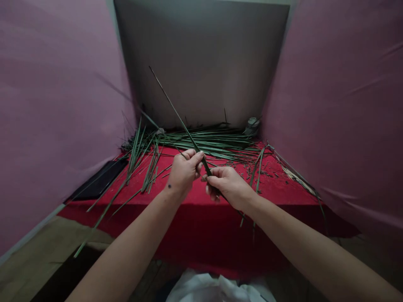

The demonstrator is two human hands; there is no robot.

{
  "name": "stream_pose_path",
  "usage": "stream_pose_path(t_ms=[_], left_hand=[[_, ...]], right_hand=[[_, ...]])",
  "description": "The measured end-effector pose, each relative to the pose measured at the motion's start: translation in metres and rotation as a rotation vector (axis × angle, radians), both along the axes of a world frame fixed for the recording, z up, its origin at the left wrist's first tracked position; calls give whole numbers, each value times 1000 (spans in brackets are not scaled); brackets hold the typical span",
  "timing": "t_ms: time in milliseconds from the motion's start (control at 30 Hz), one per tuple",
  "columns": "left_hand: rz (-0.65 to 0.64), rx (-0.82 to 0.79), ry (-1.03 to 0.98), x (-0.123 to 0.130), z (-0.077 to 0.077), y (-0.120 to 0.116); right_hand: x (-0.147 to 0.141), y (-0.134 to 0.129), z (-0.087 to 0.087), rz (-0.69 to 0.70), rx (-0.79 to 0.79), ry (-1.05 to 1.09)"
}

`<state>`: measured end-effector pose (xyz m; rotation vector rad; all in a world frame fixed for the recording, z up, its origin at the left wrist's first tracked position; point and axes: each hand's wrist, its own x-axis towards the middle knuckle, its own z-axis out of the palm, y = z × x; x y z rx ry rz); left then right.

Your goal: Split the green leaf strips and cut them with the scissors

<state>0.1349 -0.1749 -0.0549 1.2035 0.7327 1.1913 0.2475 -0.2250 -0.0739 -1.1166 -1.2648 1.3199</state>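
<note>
A long, narrow green leaf strip [176,112] slants from the upper left down between my hands, above the red cloth. My left hand [188,168] pinches it with thumb and fingers. Just below and to the right, my right hand [227,184] is closed around the same strip, and thin ends show past the far side of its wrist. Behind my hands lies a broad pile of green leaf strips [217,142]. More loose strips [136,153] hang over the cloth's left side toward the front edge.
The red cloth [217,226] covers the table. A dark flat tablet-like object [97,180] lies at the left edge. At the back right stands a pale roll-like object [252,126]. Pale thin sticks [300,181] lie at the right, near scattered clippings [267,170]. Pink sheets [56,105] hang on both sides.
</note>
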Motion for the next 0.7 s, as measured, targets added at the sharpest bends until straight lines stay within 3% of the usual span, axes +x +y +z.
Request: stream_pose_path(t_ms=[200, 400, 700], left_hand=[[86, 30, -29, -4, 4, 2], [106, 28, -41, -16, 13, 17], [110, 83, -73, -37, 44, 52]], right_hand=[[-2, -11, 1, -44, -87, -128], [4, -24, -10, -61, -171, -258], [19, -48, -33, -31, -294, -252]])
